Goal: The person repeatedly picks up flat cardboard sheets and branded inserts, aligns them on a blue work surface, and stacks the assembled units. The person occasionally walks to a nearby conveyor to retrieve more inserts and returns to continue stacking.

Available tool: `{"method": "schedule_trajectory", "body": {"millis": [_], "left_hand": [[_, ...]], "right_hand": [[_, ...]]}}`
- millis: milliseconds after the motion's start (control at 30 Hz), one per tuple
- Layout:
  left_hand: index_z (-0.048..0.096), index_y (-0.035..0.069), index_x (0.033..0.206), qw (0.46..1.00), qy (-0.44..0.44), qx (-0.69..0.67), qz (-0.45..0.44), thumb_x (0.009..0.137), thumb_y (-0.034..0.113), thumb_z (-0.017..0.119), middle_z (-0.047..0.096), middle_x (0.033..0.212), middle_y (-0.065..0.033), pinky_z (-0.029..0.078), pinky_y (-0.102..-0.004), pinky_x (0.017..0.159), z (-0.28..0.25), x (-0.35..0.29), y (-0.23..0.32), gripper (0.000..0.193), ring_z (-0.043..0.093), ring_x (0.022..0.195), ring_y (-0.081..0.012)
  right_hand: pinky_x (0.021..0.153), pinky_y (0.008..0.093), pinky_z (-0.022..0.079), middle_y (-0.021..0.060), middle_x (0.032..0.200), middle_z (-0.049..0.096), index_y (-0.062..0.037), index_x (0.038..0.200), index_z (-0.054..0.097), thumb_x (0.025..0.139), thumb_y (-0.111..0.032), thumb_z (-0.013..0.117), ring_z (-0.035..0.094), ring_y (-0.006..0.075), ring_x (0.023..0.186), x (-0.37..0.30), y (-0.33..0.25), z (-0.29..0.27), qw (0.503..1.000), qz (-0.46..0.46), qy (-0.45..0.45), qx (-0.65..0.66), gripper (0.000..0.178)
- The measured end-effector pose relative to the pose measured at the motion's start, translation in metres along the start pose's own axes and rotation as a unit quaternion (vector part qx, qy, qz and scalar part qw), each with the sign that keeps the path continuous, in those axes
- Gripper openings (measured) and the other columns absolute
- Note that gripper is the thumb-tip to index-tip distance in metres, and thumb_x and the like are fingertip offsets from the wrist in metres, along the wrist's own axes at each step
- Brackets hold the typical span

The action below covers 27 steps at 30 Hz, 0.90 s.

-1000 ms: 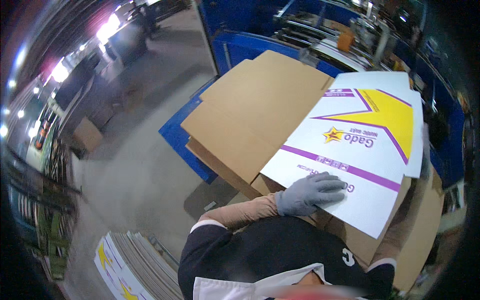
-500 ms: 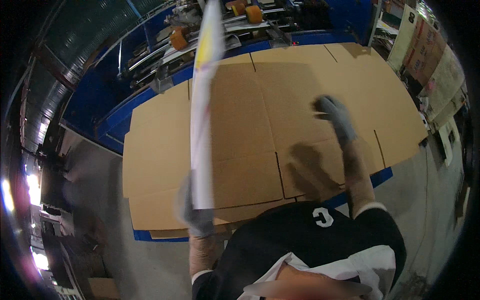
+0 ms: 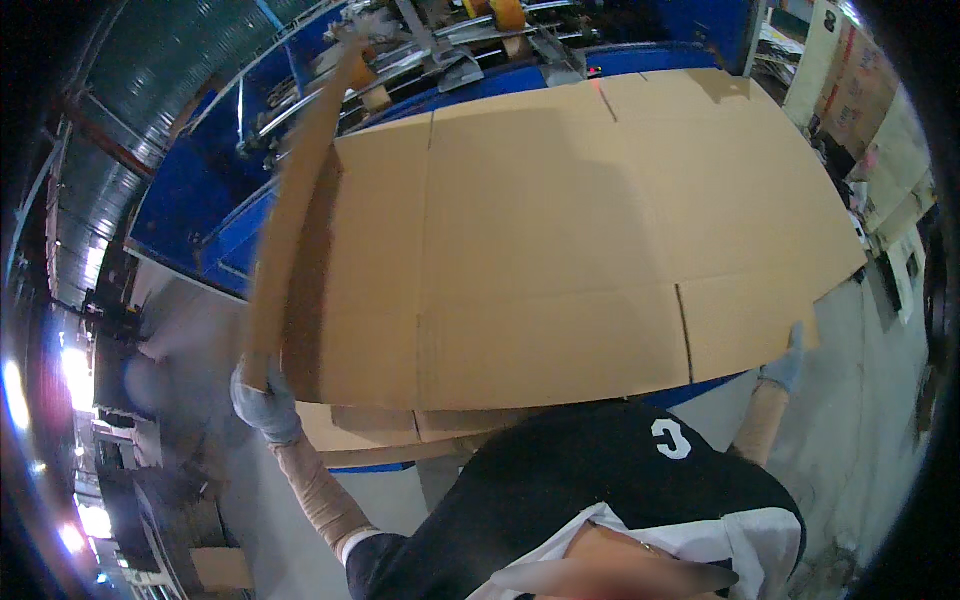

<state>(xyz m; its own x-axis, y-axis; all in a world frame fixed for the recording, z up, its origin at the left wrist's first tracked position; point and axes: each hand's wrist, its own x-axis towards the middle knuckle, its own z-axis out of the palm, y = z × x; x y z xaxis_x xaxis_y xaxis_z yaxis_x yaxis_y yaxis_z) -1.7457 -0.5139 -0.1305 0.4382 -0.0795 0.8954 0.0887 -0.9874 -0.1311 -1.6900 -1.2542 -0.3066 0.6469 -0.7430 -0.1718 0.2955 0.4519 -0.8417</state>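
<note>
A large brown cardboard sheet (image 3: 540,250), creased and slotted as a flat box blank, lies across a stack of cardboard (image 3: 360,425). Its left panel (image 3: 295,210) is bent up and stands steeply. My left hand (image 3: 265,405), in a grey glove, is closed round the near end of that raised panel. At the sheet's near right corner is my right hand (image 3: 783,368), also gloved; a finger or thumb lies over the top of the edge and the rest is hidden beneath, so the hand appears closed on the cardboard.
Behind the stack stands a blue machine (image 3: 215,225) with metal rods and orange rollers (image 3: 507,14). Cartons and pale panels (image 3: 855,90) stand at the far right. Grey floor (image 3: 850,420) shows on both sides. A small cardboard box (image 3: 220,568) sits at the lower left.
The upright white-faced sheet has swung down; a brown sheet now spreads over the stack with its left panel raised. My left hand moved left, and my open right hand came down to the near right corner.
</note>
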Motion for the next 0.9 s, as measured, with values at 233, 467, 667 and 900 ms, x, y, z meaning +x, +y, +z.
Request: {"method": "schedule_trajectory", "body": {"millis": [233,467,667,900], "left_hand": [[0.064,0.001,0.112,0.939,-0.181,-0.125,-0.263,0.086,0.016,0.064,0.067,0.107,-0.0145,0.05,-0.0388,0.083,-0.009,-0.045,0.031,0.03,0.065,0.095,-0.0291],[0.056,0.002,0.125,0.926,-0.204,-0.285,-0.139,0.073,-0.008,0.051,0.054,0.13,-0.0191,0.037,-0.0399,0.107,0.047,-0.026,0.116,0.053,0.05,0.124,-0.0314],[0.058,0.009,0.121,0.912,-0.299,-0.266,0.092,0.072,-0.002,0.052,0.053,0.131,-0.0154,0.033,-0.0509,0.108,0.064,-0.054,0.169,0.05,0.05,0.123,-0.0334],[0.056,0.009,0.121,0.865,-0.403,-0.248,0.165,0.08,0.005,0.051,0.056,0.128,-0.013,0.036,-0.0506,0.105,0.064,-0.071,0.151,0.041,0.052,0.121,-0.0297]], "right_hand": [[0.096,0.0397,0.045,0.0197,0.128,0.056,0.0044,0.128,0.052,0.09,-0.013,0.049,0.055,0.0297,0.115,-0.099,-0.034,0.13,0.647,-0.596,-0.134,-0.457,0.041],[0.089,0.0369,0.048,0.0155,0.121,0.062,-0.0018,0.118,0.06,0.071,-0.001,0.06,0.061,0.0312,0.105,-0.068,0.011,0.255,0.649,-0.565,-0.403,-0.311,0.048],[0.091,0.0403,0.049,0.0143,0.123,0.06,-0.0111,0.119,0.061,0.071,-0.01,0.063,0.061,0.0294,0.108,-0.092,0.036,0.23,0.533,-0.586,-0.468,-0.391,0.048],[0.089,0.0405,0.053,0.0157,0.121,0.061,-0.0132,0.114,0.061,0.082,-0.019,0.054,0.063,0.0292,0.106,-0.131,0.08,0.221,0.33,-0.58,-0.607,-0.431,0.034]]}}
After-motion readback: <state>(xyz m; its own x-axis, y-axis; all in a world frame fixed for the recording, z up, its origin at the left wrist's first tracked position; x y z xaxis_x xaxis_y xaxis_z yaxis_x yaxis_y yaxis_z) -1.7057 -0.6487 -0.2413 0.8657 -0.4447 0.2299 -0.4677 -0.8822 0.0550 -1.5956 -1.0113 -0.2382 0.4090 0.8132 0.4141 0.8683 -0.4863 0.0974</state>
